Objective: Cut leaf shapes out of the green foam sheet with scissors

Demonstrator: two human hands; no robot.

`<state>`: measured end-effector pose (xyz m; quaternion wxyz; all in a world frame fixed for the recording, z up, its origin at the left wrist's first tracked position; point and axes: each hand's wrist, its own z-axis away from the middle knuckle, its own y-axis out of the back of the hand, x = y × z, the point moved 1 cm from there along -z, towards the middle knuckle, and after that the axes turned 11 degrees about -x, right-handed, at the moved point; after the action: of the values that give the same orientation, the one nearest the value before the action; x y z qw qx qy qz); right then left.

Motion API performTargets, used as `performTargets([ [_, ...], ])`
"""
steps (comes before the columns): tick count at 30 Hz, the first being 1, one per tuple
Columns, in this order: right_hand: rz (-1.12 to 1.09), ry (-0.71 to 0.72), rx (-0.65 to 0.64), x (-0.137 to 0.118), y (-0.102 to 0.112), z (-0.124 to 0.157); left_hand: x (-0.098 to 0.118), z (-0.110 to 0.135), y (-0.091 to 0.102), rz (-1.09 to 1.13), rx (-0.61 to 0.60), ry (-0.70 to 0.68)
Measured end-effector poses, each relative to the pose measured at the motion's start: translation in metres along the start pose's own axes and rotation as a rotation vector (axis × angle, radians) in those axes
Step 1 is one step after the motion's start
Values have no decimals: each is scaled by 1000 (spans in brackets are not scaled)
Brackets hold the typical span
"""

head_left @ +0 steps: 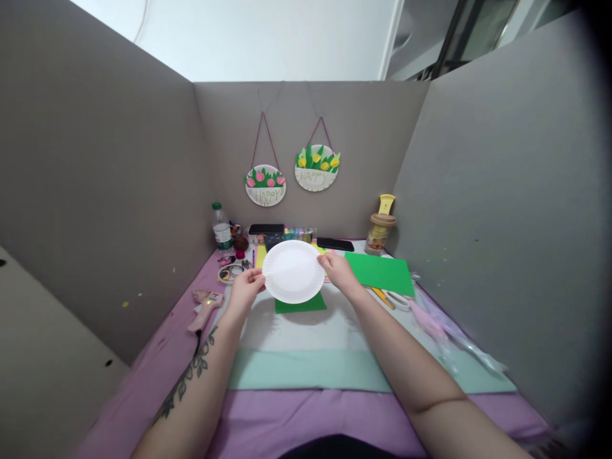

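A white paper plate [293,272] with a crimped rim is held up above the middle of the desk. My left hand [247,287] pinches its left edge, and my right hand [337,268] grips the upper right edge. Below the plate, partly hidden by it, a piece of green paper [300,304] lies on the white work surface [306,335]. Nearest to my right hand is a large green sheet [380,272], flat on the desk.
A pink glue gun [206,310] lies at the left, near a bottle [221,227]. Scissors [398,299] and plastic wrapping [435,325] are at the right, with a lidded jar [379,234] behind. Two decorated plates, one with pink flowers [265,186], hang on the back panel.
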<state>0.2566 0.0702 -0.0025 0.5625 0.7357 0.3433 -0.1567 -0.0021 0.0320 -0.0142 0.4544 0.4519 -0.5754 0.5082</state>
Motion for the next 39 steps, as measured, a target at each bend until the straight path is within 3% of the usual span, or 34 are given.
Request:
performTargets([
  [8,-37,47,36,-4,0,2,4,0,1,-38,14,-45],
  [15,-358,18,3,-6,3,3,9,-3,6,-157,76,-117],
  [23,-107,28,81,-13,-8,4,13,-1,7,-293,160,-205],
  [25,-112,31,103,-14,-9,5,12,-1,6,-287,171,-225],
  [30,-244,12,108,-10,-6,5,5,-5,8,-252,41,-152],
  [34,-390,50,15,-13,-6,7,3,-9,16,-233,109,-181],
  [39,-224,50,58,-23,-9,9,5,-7,14,-211,73,-184],
])
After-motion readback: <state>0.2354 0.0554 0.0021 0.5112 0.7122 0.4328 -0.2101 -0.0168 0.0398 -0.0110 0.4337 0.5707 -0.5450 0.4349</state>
